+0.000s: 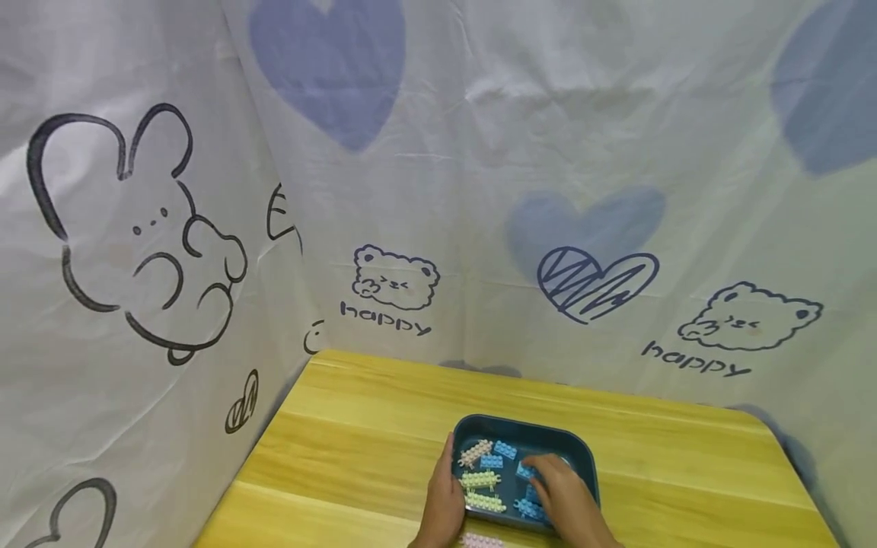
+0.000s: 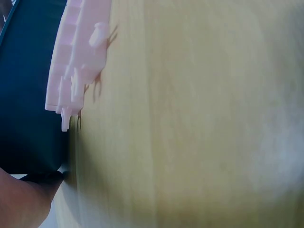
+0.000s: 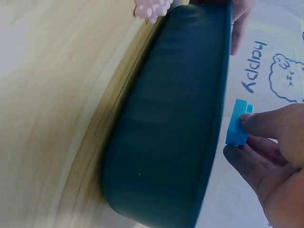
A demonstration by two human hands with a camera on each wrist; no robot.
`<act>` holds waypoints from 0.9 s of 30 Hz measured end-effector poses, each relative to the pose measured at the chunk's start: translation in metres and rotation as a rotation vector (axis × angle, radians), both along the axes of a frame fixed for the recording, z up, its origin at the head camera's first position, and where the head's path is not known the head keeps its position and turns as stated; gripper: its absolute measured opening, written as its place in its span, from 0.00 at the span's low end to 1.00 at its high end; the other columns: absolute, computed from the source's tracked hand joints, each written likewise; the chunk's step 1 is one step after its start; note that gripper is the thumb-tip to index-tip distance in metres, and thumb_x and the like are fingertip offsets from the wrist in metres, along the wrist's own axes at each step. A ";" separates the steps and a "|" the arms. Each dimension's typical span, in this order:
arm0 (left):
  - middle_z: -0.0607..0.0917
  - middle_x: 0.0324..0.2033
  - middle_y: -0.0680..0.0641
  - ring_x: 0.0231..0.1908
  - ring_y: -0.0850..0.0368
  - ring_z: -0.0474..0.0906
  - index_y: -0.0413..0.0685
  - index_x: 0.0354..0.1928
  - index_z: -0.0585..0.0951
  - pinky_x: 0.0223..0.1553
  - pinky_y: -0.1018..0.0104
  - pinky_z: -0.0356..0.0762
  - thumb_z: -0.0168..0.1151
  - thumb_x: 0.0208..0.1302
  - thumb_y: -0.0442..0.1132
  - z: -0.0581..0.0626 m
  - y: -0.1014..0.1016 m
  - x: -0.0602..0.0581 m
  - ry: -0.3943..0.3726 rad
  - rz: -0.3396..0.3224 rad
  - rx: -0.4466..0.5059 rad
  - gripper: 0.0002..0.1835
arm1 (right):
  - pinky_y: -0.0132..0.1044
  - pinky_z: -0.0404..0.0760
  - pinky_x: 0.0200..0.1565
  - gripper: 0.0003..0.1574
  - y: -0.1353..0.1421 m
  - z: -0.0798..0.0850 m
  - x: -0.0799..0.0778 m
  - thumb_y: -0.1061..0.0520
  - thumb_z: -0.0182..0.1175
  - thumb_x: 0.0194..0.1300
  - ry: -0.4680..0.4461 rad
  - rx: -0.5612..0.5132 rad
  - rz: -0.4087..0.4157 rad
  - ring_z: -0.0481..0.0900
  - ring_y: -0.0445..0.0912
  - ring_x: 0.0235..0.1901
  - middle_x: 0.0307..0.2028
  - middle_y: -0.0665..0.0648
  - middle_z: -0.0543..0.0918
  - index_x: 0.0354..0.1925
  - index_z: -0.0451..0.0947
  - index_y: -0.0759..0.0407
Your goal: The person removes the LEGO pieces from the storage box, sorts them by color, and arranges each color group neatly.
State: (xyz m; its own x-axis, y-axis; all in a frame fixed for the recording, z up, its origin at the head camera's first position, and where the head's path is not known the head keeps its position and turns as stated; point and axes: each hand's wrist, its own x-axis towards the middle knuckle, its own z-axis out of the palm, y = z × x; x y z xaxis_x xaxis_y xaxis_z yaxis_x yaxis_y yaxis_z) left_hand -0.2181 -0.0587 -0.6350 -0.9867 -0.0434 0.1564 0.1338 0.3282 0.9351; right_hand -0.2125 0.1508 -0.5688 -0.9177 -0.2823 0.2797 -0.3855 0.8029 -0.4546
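Blue brick: studded; long axis roughly parallel to tray rim
Right fingers: pinching brick
Left fingers: straight, against tray

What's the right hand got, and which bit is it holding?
A blue block. The right hand pinches it by its edges, between thumb and fingers; exactly which sides, I can't tell.

Soft light covers wrinkled white printed fabric. In the left wrist view, a studded pink plastic block casts thin shadows; glare whitens the right edge.
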 end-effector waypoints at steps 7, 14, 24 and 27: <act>0.63 0.75 0.28 0.73 0.29 0.59 0.34 0.79 0.57 0.72 0.34 0.56 0.41 0.69 0.18 -0.007 -0.003 0.003 -0.003 0.031 -0.017 0.36 | 0.38 0.88 0.37 0.20 0.000 -0.001 0.021 0.70 0.74 0.57 0.071 -0.018 0.065 0.86 0.50 0.39 0.42 0.52 0.85 0.47 0.84 0.55; 0.62 0.75 0.28 0.74 0.28 0.57 0.35 0.80 0.57 0.73 0.33 0.55 0.40 0.70 0.18 -0.002 -0.005 0.003 -0.026 0.027 0.011 0.36 | 0.36 0.87 0.34 0.23 0.001 -0.008 0.034 0.70 0.77 0.51 0.248 -0.043 0.154 0.84 0.47 0.38 0.39 0.51 0.85 0.45 0.84 0.56; 0.62 0.75 0.28 0.74 0.28 0.57 0.34 0.80 0.56 0.72 0.31 0.57 0.39 0.70 0.19 -0.005 -0.004 0.001 -0.024 0.022 0.006 0.36 | 0.29 0.83 0.33 0.28 -0.001 -0.026 0.053 0.71 0.80 0.41 0.404 -0.067 0.152 0.84 0.40 0.35 0.36 0.46 0.85 0.41 0.85 0.53; 0.61 0.75 0.28 0.74 0.28 0.57 0.34 0.80 0.56 0.72 0.31 0.56 0.38 0.70 0.19 -0.004 -0.004 0.000 -0.026 0.020 0.008 0.35 | 0.28 0.83 0.36 0.22 -0.001 -0.032 0.065 0.65 0.79 0.49 0.297 -0.095 0.152 0.83 0.37 0.38 0.39 0.43 0.84 0.42 0.85 0.52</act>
State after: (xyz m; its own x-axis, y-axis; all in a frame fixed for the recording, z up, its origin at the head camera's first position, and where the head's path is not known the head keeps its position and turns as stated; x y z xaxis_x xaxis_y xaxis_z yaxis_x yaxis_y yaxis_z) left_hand -0.2184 -0.0631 -0.6392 -0.9894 -0.0642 0.1304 0.1031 0.3228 0.9408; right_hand -0.1477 0.1494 -0.6004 -0.7419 -0.3696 0.5595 -0.6242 0.6855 -0.3747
